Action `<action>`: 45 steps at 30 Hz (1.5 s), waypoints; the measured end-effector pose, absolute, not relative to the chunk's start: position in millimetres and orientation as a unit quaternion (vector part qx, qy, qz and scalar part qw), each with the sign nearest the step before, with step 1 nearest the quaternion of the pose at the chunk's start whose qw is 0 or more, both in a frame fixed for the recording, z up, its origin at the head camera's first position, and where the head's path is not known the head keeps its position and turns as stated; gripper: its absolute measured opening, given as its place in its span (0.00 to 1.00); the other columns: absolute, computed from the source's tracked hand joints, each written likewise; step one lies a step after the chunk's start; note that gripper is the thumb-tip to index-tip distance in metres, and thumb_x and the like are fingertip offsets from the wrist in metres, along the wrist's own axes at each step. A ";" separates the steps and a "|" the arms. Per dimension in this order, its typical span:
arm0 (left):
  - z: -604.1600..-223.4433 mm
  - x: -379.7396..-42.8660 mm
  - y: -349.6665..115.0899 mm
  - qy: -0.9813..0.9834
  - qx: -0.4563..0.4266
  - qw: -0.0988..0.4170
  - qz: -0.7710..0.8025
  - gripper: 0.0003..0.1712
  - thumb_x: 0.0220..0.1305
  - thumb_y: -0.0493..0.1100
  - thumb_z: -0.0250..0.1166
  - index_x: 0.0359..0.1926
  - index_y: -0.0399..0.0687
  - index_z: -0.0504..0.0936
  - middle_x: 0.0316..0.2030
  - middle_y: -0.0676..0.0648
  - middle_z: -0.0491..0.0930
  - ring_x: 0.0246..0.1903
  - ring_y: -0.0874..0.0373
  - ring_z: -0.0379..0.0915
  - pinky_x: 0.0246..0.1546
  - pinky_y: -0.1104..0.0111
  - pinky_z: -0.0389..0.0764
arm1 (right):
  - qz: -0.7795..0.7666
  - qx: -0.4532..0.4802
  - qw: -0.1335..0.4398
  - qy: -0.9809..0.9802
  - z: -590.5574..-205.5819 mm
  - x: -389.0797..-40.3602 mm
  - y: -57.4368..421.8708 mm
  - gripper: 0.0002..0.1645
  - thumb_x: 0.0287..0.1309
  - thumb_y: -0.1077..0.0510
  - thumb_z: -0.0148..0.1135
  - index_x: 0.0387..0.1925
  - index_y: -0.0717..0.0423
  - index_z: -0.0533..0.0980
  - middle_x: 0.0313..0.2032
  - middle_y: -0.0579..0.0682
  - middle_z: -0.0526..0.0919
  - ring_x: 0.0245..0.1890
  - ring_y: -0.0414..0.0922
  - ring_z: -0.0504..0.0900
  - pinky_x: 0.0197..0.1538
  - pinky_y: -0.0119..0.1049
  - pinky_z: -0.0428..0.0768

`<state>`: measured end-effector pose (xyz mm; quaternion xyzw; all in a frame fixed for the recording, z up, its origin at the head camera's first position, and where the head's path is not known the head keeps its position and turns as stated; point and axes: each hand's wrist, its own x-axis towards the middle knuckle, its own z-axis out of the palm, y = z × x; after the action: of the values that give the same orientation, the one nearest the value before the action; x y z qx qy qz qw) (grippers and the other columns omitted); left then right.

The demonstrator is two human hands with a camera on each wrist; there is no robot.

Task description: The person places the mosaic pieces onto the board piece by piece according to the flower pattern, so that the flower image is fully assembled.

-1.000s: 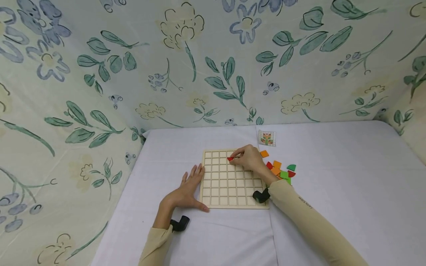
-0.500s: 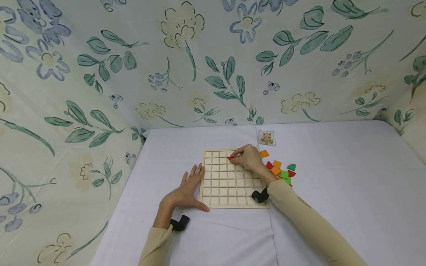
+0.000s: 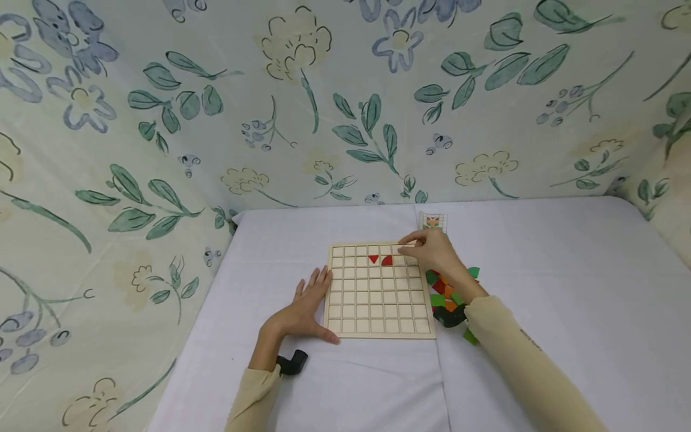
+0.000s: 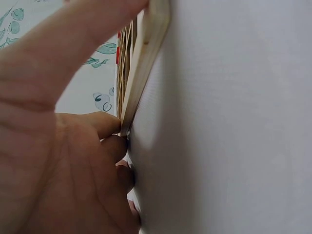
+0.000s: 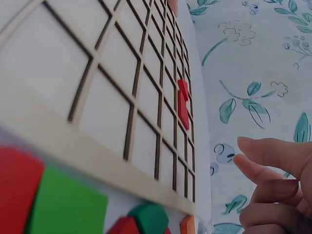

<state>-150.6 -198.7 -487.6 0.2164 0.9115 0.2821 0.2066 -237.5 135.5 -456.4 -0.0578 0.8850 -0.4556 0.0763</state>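
The wooden grid board (image 3: 348, 297) lies flat on the white cloth. A red triangle (image 3: 373, 259) and a red quarter-circle tile (image 3: 387, 260) sit side by side in its upper cells. My left hand (image 3: 299, 313) is spread along the board's left side, thumb near the lower corner; the left wrist view has its fingertips against the wooden edge. Over the board's upper right corner is my right hand (image 3: 436, 251). In the right wrist view its thumb and index finger (image 5: 251, 144) are apart with nothing between them, while the other fingers bend loosely.
Right of the board is a loose pile of red, orange and green tiles (image 3: 438, 300), partly covered by the right forearm. A single green tile (image 3: 471, 337) lies lower down. Behind the right hand is a small pattern card (image 3: 433, 220). Floral cloth (image 3: 345, 120) hangs behind the table.
My right hand has let go of the red triangle and moved right to the board's upper right corner, uncovering the red quarter-circle tile. The left hand has stayed in place.
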 end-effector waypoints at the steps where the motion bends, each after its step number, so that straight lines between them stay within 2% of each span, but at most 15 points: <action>1: -487.7 -150.6 -199.0 0.912 0.217 0.207 0.281 0.85 0.41 0.59 0.86 0.83 0.41 0.33 0.83 0.42 0.26 0.83 0.44 0.15 0.80 0.41 0.24 | -0.452 -0.055 0.073 0.887 -455.5 -236.5 141.9 0.16 0.63 0.54 0.72 0.48 0.60 0.87 0.20 0.46 0.68 0.19 0.42 0.61 0.22 0.30 0.61; 4: -488.0 -150.5 -199.9 0.913 0.217 0.208 0.278 0.85 0.42 0.60 0.86 0.83 0.42 0.33 0.83 0.43 0.25 0.83 0.45 0.15 0.81 0.42 0.23 | -0.443 -0.045 0.076 0.892 -454.9 -232.2 159.2 0.18 0.64 0.53 0.71 0.50 0.60 0.87 0.19 0.47 0.65 0.17 0.42 0.60 0.20 0.30 0.58; 12: -488.3 -150.2 -198.9 0.910 0.219 0.204 0.285 0.85 0.42 0.59 0.86 0.83 0.40 0.34 0.83 0.42 0.26 0.83 0.44 0.15 0.80 0.40 0.24 | -0.421 -0.012 0.114 0.900 -457.6 -217.4 187.6 0.22 0.63 0.51 0.71 0.53 0.61 0.85 0.20 0.46 0.66 0.16 0.42 0.62 0.19 0.30 0.60; 20: -487.9 -149.1 -197.2 0.911 0.217 0.202 0.286 0.85 0.41 0.58 0.86 0.83 0.40 0.34 0.84 0.42 0.27 0.83 0.45 0.16 0.80 0.41 0.24 | -0.410 0.011 0.133 0.902 -464.9 -207.3 201.0 0.20 0.61 0.53 0.73 0.50 0.62 0.86 0.21 0.47 0.61 0.28 0.47 0.65 0.25 0.33 0.58; 27: -488.5 -149.3 -197.4 0.911 0.217 0.202 0.286 0.85 0.41 0.59 0.86 0.83 0.41 0.34 0.84 0.43 0.26 0.83 0.45 0.15 0.80 0.41 0.24 | -0.421 0.039 0.141 0.895 -467.3 -201.6 203.8 0.21 0.61 0.53 0.74 0.50 0.63 0.86 0.21 0.46 0.65 0.26 0.45 0.66 0.25 0.32 0.61; 31: -488.7 -149.7 -197.0 0.911 0.218 0.203 0.285 0.85 0.41 0.59 0.86 0.83 0.42 0.33 0.84 0.43 0.26 0.83 0.45 0.15 0.80 0.41 0.24 | -0.428 0.049 0.144 0.891 -471.1 -199.4 203.9 0.22 0.60 0.53 0.74 0.51 0.63 0.86 0.29 0.49 0.73 0.35 0.48 0.69 0.31 0.33 0.66; 33: -489.0 -149.9 -196.8 0.911 0.219 0.202 0.285 0.85 0.41 0.59 0.86 0.83 0.41 0.34 0.84 0.43 0.26 0.83 0.45 0.16 0.80 0.41 0.24 | -0.427 0.053 0.144 0.891 -473.5 -198.6 204.0 0.21 0.61 0.53 0.74 0.51 0.62 0.86 0.33 0.50 0.74 0.40 0.49 0.69 0.34 0.34 0.66; 38: -489.3 -149.5 -197.1 0.912 0.218 0.205 0.282 0.85 0.42 0.59 0.86 0.83 0.42 0.33 0.84 0.43 0.26 0.83 0.45 0.15 0.80 0.42 0.24 | -0.426 0.046 0.141 0.892 -477.2 -199.0 204.3 0.20 0.61 0.54 0.74 0.51 0.61 0.86 0.34 0.51 0.74 0.41 0.49 0.70 0.33 0.33 0.66; 41: -489.5 -149.1 -197.4 0.912 0.217 0.204 0.281 0.85 0.42 0.59 0.86 0.83 0.42 0.34 0.84 0.44 0.26 0.83 0.46 0.15 0.81 0.42 0.24 | -0.425 0.034 0.135 0.894 -477.3 -199.8 202.1 0.20 0.60 0.54 0.74 0.50 0.61 0.86 0.44 0.58 0.80 0.44 0.51 0.71 0.34 0.31 0.68; 43: -489.5 -148.9 -197.5 0.912 0.217 0.203 0.282 0.84 0.42 0.59 0.86 0.83 0.41 0.34 0.84 0.43 0.26 0.83 0.46 0.16 0.81 0.42 0.24 | -0.425 0.027 0.130 0.895 -477.1 -200.5 200.2 0.19 0.60 0.54 0.74 0.50 0.61 0.86 0.51 0.62 0.80 0.47 0.52 0.71 0.35 0.30 0.70; 45: -489.2 -148.6 -197.6 0.912 0.217 0.202 0.283 0.84 0.42 0.59 0.86 0.83 0.41 0.35 0.84 0.43 0.26 0.83 0.45 0.16 0.80 0.41 0.24 | -0.424 0.022 0.128 0.896 -477.0 -201.4 198.7 0.19 0.60 0.55 0.73 0.51 0.61 0.86 0.46 0.62 0.78 0.45 0.51 0.69 0.33 0.31 0.68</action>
<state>-148.6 -197.6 -489.2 0.2170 0.9121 0.2833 0.2017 -201.4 198.7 -477.0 0.0225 0.8960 -0.4244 0.1285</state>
